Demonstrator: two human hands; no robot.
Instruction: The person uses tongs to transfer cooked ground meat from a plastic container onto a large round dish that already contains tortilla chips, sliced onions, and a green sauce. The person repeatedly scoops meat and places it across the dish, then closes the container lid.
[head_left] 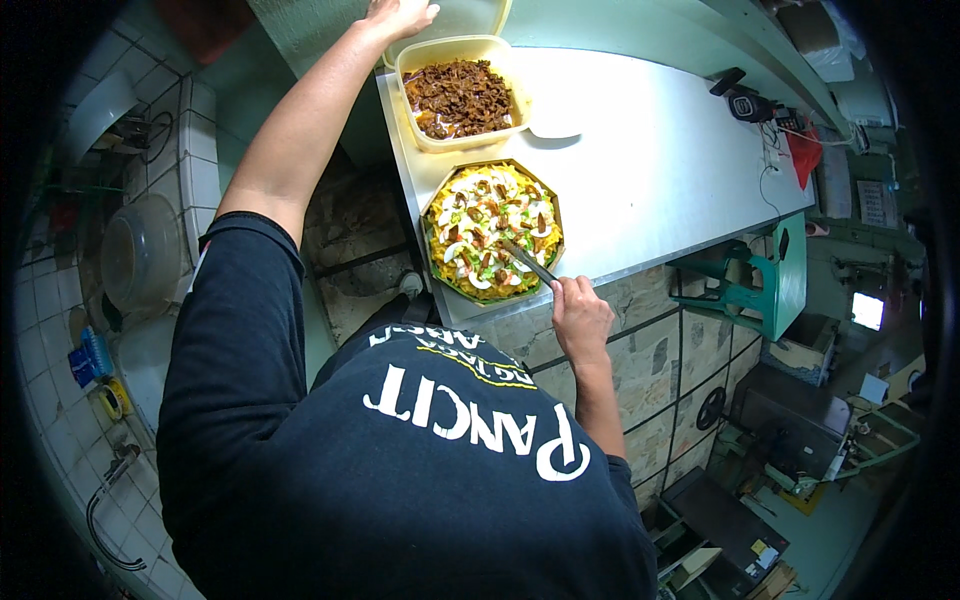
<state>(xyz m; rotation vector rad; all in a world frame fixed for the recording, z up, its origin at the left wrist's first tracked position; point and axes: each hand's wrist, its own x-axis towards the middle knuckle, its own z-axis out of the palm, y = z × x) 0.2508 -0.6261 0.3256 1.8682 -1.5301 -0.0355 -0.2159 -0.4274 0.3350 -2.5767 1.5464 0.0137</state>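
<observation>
My right hand (582, 318) is closed around the end of dark metal tongs (532, 264). The tips of the tongs reach down onto a noodle dish (492, 232) in an octagonal tray with a gold rim. Sliced egg, green bits and brown pieces cover the yellow noodles. Just beyond it stands a pale yellow plastic container (465, 144), holding dark brown chopped, saucy food (458, 97). My left hand (402, 14) is stretched out to the top edge of the view, beside a translucent lid (462, 20) behind the container. Its fingers are partly cut off, so their grip is unclear.
The white table (640, 170) extends to the right, with a dark device (750, 105) and cables at its far end. A green plastic stool (765, 280) stands beside it. On the left is a tiled counter (130, 350) with a clear basin (140, 252).
</observation>
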